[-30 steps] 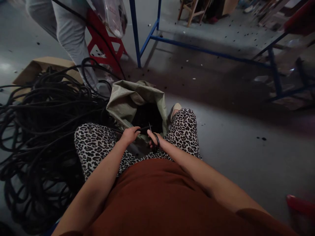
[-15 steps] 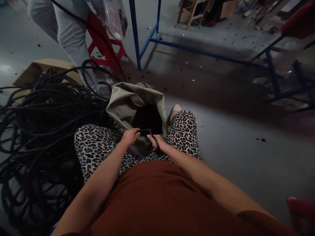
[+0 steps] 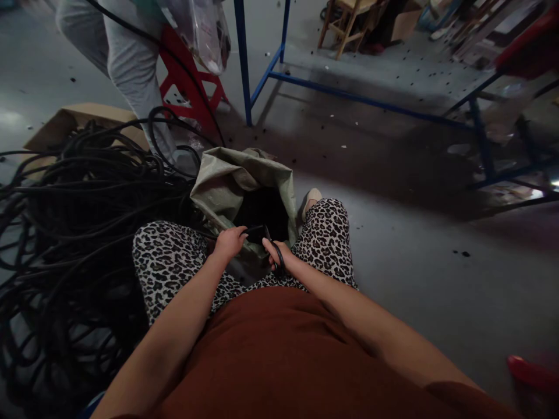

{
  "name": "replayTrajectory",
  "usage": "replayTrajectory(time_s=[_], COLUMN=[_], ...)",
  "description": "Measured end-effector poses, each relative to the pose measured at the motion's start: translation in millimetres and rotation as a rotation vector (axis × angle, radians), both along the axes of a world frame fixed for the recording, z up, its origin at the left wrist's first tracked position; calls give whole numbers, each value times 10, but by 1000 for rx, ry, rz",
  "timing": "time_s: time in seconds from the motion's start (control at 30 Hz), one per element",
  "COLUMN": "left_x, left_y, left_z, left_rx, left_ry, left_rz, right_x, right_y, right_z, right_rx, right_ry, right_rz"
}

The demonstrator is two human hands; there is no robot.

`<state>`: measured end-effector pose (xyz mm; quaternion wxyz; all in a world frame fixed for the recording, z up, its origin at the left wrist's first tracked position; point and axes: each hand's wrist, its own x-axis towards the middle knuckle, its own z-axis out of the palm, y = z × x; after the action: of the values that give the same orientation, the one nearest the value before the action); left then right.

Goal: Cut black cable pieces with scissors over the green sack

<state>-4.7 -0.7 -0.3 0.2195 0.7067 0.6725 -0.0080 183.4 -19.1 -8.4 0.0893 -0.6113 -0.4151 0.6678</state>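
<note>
The left hand (image 3: 229,241) is pinching a thin black cord (image 3: 254,229); the right hand (image 3: 279,253) is gripping black-handled metal scissors (image 3: 279,267).
The left fingertips are pressing against the thumb, the cord's end pointing toward three o'clock, just beside the scissors' tip; the right fingers are curling around the handles. On the grey floor (image 3: 419,279), a heap of tangled black cords (image 3: 87,233) is lying at ten, a red plastic stool (image 3: 171,49) is standing at eleven, an open grey-green fabric sack (image 3: 222,169) is sitting at twelve, and a blue metal frame (image 3: 243,58) is stretching from twelve to two.
</note>
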Motion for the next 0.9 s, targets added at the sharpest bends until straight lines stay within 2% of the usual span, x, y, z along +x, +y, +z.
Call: replayTrajectory(time_s=[0.17, 0.47, 0.9], left_x=[-3, 34, 50], left_y=[12, -3, -17], left_z=[-28, -26, -31], left_rx=[11, 27, 24], left_ry=[-5, -42, -42], left_rz=[-14, -60, -98], right_x=[-18, -33, -57], right_y=[-30, -9, 17], right_z=[15, -22, 47], right_rx=[-82, -64, -72], right_ry=[52, 57, 28], right_rz=[15, 42, 33])
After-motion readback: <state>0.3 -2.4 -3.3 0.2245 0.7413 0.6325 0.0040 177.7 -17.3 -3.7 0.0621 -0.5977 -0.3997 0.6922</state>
